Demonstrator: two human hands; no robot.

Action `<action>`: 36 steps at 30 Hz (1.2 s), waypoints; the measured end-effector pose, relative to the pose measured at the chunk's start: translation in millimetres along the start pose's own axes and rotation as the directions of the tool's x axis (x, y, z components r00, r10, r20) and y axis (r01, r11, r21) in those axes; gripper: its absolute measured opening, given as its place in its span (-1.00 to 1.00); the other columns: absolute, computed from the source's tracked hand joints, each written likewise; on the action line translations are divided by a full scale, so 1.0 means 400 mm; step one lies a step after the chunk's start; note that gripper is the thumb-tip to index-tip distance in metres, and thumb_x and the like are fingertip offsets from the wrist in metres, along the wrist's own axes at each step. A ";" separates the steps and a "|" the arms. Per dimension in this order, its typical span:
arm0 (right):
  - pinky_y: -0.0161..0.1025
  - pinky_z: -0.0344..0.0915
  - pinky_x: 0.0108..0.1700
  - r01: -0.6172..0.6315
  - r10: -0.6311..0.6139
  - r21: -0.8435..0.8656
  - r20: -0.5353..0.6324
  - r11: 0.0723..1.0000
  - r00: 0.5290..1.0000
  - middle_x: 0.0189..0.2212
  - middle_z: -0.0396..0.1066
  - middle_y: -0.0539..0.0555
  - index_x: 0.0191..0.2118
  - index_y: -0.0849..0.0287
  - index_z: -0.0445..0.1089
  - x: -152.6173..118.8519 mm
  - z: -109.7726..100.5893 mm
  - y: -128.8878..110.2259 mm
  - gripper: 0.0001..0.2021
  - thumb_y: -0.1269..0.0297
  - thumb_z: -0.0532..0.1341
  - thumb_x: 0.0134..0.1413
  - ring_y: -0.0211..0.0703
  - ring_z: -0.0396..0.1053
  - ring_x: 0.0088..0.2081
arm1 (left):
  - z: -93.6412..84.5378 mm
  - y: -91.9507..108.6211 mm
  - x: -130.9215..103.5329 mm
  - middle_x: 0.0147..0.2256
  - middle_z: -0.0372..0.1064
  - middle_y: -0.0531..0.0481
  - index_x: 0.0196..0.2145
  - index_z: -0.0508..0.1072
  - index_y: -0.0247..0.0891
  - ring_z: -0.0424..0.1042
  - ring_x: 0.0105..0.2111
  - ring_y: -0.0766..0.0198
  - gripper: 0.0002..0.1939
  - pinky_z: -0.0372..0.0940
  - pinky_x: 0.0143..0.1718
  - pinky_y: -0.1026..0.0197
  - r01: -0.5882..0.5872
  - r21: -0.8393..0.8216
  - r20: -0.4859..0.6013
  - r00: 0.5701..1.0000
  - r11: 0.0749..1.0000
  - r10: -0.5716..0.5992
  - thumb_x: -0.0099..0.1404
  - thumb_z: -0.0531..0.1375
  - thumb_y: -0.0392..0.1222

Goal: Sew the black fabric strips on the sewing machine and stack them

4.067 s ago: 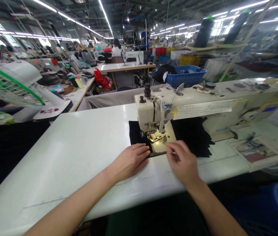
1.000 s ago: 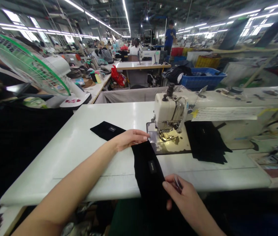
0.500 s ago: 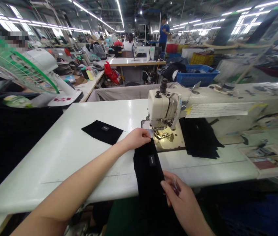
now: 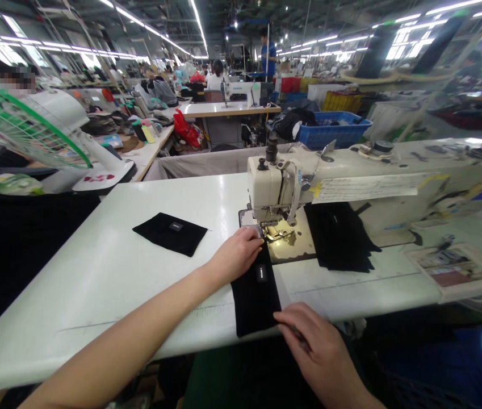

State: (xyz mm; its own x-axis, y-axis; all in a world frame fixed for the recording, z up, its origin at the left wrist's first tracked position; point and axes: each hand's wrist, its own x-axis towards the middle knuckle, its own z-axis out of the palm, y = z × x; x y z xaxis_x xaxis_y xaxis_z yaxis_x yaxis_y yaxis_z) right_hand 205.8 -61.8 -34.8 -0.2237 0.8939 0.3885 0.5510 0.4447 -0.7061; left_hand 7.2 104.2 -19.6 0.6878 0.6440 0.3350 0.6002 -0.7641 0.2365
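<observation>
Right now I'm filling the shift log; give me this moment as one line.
left hand: on top end of black fabric piece | right hand: at its lower corner | sewing machine behind

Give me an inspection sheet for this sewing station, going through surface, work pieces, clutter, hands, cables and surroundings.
Surface: white table, glossy, mostly bare.
Job's things: black fabric piece with a small label, its far end by the presser foot of the sewing machine.
Clutter: second black piece lying flat to the left; dark fabric pile under the machine arm; tray at right.
Hands: left hand flat on the piece's far end; right hand at its near corner, grip unclear.
Cables: nothing seen.
Surroundings: fan at left, blue basket behind, people at far tables.
</observation>
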 end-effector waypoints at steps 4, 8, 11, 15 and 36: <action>-0.30 0.44 -0.30 0.088 -0.090 -0.133 -0.014 0.987 0.996 -0.26 0.45 0.11 -0.04 0.17 0.46 0.006 0.005 0.016 -0.71 0.52 0.06 0.29 -0.18 0.48 -0.33 | -0.002 -0.010 0.007 -0.19 0.36 -0.19 -0.16 0.53 -0.33 0.34 -0.17 0.10 -0.76 0.39 -0.08 0.02 -0.013 0.039 0.011 1.000 0.999 0.013 0.46 0.05 -0.30; -0.26 0.47 -0.25 0.094 -0.096 -0.163 -0.003 0.982 0.995 -0.24 0.46 0.13 -0.08 0.19 0.48 0.010 0.010 0.026 -0.73 0.51 0.06 0.30 -0.15 0.49 -0.28 | 0.000 -0.022 0.015 -0.18 0.36 -0.19 -0.14 0.53 -0.33 0.32 -0.16 0.08 -0.75 0.38 -0.07 0.01 -0.015 0.026 0.014 1.000 1.000 0.015 0.47 0.04 -0.29; -0.24 0.48 -0.20 0.098 -0.104 -0.176 -0.027 0.979 0.994 -0.22 0.48 0.14 -0.07 0.18 0.47 0.009 0.011 0.031 -0.74 0.49 0.06 0.30 -0.14 0.50 -0.24 | 0.005 -0.026 0.015 -0.18 0.35 -0.19 -0.13 0.53 -0.31 0.32 -0.16 0.08 -0.74 0.38 -0.07 0.00 -0.006 0.016 0.000 1.000 1.000 0.006 0.47 0.03 -0.28; -0.24 0.49 -0.22 0.093 -0.103 -0.199 -0.039 0.976 0.994 -0.22 0.48 0.14 -0.09 0.20 0.47 0.012 0.009 0.028 -0.76 0.47 0.07 0.31 -0.13 0.51 -0.26 | 0.011 -0.031 0.012 -0.18 0.35 -0.17 -0.12 0.53 -0.30 0.33 -0.15 0.10 -0.75 0.37 -0.06 0.02 -0.007 -0.009 -0.029 1.000 1.000 0.007 0.47 0.04 -0.27; -0.25 0.44 -0.21 0.077 -0.078 -0.201 0.003 0.977 0.997 -0.23 0.48 0.12 -0.16 0.16 0.46 0.030 0.004 0.014 -0.77 0.45 0.05 0.31 -0.13 0.49 -0.26 | 0.001 -0.050 0.018 -0.14 0.36 -0.19 -0.06 0.52 -0.31 0.34 -0.12 0.11 -0.75 0.37 -0.03 0.04 -0.045 -0.046 -0.013 0.999 0.998 0.045 0.46 0.06 -0.28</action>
State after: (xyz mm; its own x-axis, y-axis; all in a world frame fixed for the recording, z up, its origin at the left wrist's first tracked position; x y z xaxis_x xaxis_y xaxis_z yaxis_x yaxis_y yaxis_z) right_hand 204.8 -48.5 -35.1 -0.2685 0.8566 0.4407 0.6822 0.4921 -0.5408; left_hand 0.4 124.0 -22.2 0.7086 0.6084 0.3573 0.5491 -0.7935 0.2623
